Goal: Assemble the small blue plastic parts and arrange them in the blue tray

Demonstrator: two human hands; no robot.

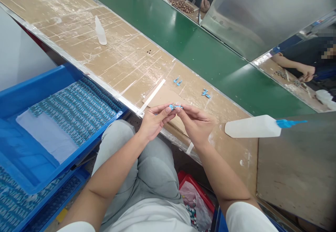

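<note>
My left hand and my right hand meet over the near edge of the cardboard-covered bench. Both pinch the same small blue plastic part between thumb and fingertips. Two more small blue parts lie on the cardboard just beyond my hands, and another little group of blue parts lies to their right. A white squeeze bottle with a blue nozzle lies on its side to the right of my right hand.
A blue tray at my left holds several rows of blue parts on white paper. Below it sits another blue tray. A green conveyor belt runs behind the bench. Another white bottle lies far left. Other people's hands work across the belt. A red bin stands by my knee.
</note>
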